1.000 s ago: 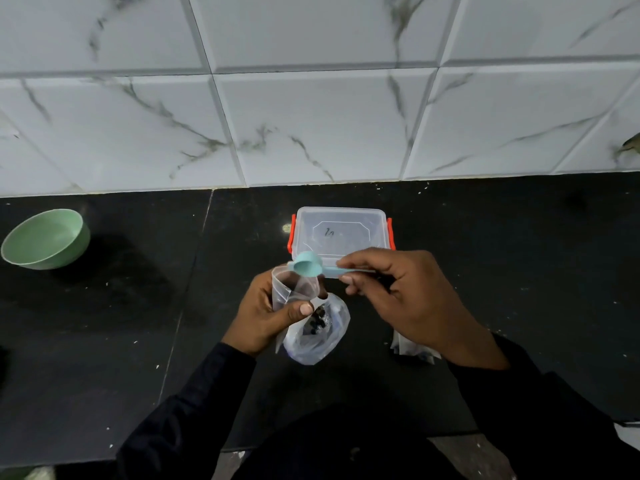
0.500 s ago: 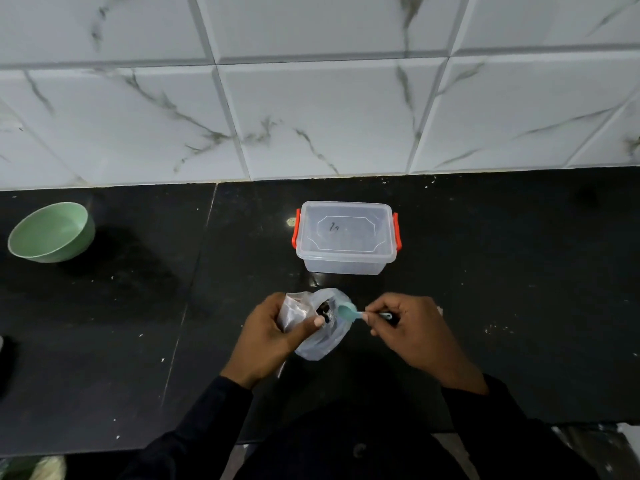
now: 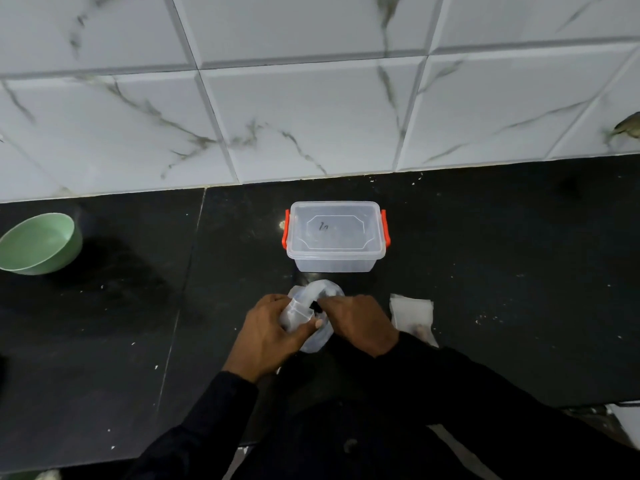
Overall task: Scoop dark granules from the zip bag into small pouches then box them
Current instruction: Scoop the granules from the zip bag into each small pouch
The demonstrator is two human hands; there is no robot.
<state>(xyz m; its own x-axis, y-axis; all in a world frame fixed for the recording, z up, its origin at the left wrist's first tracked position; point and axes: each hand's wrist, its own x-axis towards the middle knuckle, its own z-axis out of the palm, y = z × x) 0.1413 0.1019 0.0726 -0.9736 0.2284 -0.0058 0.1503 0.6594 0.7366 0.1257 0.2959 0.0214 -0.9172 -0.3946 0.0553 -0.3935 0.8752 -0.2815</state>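
Note:
My left hand (image 3: 268, 332) grips a small clear pouch (image 3: 295, 310) together with the rim of the clear zip bag (image 3: 323, 291), which lies on the black counter. Dark granules show faintly inside the bag's mouth. My right hand (image 3: 356, 322) is curled with its fingertips reaching into the bag; the teal scoop it held earlier is hidden. Behind the hands stands a clear plastic box (image 3: 335, 235) with orange clips and its lid on.
A flat stack of small clear pouches (image 3: 412, 315) lies right of my right hand. A green bowl (image 3: 38, 242) sits at the far left of the counter (image 3: 502, 271). A white marbled tile wall rises behind.
The right hand brought the teal scoop down from above the pouch and into the zip bag, where it is now hidden. Both hands have lowered toward the counter.

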